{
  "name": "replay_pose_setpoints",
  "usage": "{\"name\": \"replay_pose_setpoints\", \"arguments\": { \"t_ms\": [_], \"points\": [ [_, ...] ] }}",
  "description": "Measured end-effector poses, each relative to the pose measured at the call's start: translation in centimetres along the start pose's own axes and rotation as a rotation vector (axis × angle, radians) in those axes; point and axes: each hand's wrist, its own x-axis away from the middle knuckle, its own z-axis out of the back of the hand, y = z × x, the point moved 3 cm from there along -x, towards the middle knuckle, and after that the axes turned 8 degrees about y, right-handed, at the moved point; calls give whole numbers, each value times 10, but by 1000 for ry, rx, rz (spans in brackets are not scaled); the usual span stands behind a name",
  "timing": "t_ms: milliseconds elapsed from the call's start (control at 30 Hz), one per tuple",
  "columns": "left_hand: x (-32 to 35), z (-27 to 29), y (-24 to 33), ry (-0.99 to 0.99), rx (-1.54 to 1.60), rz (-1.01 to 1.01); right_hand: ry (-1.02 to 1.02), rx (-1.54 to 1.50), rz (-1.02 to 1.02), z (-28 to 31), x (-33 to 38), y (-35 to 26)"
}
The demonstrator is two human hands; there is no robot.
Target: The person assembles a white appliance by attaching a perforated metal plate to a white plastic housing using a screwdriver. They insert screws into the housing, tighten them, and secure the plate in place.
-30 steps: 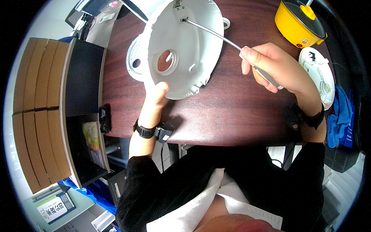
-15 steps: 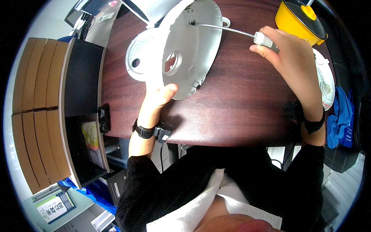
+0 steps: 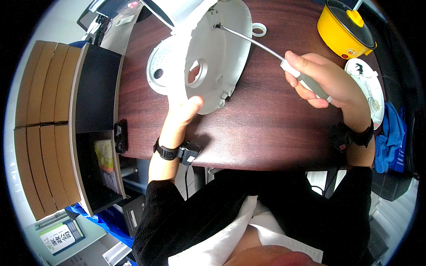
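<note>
My left hand grips the lower edge of a white plastic appliance housing, held tilted on its side with its hollow inside toward the right. The thumb presses on the inner face; the other fingers are hidden behind. My right hand is wrapped round the white and grey handle of a screwdriver. Its long metal shaft slants up to the left, and the tip meets a small dark spot inside the housing near the top. Behind the housing lies a round white perforated part with a hole.
A white ring lies right of the housing on the dark wood table. At the back right stands a yellow pot with a dark lid; near it are a white round cover and a blue cloth. Cardboard boxes fill the left side.
My right hand has moved lower and turned, now wrapped fully round the screwdriver handle, and the shaft slants more steeply. The left hand and the housing have barely moved.
</note>
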Motion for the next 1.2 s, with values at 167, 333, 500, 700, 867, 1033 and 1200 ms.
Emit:
{"name": "replay_pose_setpoints", "arguments": {
  "t_ms": [167, 333, 500, 700, 867, 1033, 1200],
  "points": [
    [8, -1, 5, -26, -42, 6, -48, -76, -22, -2, -1, 0],
    [27, -3, 17, -114, -200, 35, 163, 425, 227, 9, -6, -1],
    [19, -8, 13, -116, -101, -2, 855, 1198, 788, 11, 4, -10],
    [2, -13, 9, -136, 54, -59, 745, 1101, 624, 17, 10, -16],
    [0, -21, 18, -107, 114, -53, 603, 1045, 310, 15, 12, 2],
    [-10, -21, 18, -29, 254, -55, 502, 1095, 68, 17, -5, 34],
    [-9, -14, 17, -7, 254, -71, 537, 924, -43, 12, 9, 45]
  ]
}}
